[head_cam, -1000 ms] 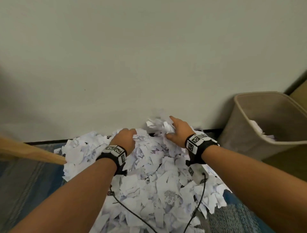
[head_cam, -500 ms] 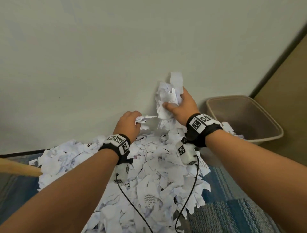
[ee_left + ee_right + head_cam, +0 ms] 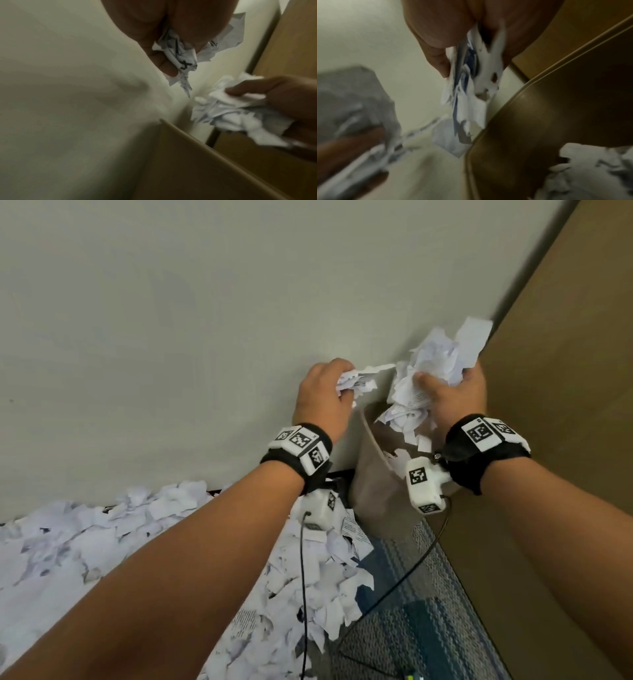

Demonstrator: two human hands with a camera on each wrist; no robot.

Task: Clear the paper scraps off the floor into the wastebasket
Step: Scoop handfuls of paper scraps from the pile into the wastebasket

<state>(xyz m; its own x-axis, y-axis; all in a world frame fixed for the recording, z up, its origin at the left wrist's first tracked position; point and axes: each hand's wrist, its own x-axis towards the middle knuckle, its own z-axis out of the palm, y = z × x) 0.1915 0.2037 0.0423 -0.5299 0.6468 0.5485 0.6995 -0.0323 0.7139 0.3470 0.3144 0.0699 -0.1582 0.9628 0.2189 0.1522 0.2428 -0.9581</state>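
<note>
White torn paper scraps (image 3: pixel 102 542) lay heaped on the blue striped carpet (image 3: pixel 428 628) nearest me, banked against the foot of the wall (image 3: pixel 171 337). Beyond the heap stood the tan wastebasket (image 3: pixel 370 491), with scraps already lying inside it. Above its rim, the left hand (image 3: pixel 322 395) was clenched round a small wad of scraps (image 3: pixel 356 381), and the right hand (image 3: pixel 459 395), just beside it, gripped a bigger crumpled bunch (image 3: pixel 431 364), loose ends dangling toward the basket's mouth. Black bands with printed markers (image 3: pixel 301 445) circled both wrists. Farthest off rose a brown panel (image 3: pixel 565 371).
</note>
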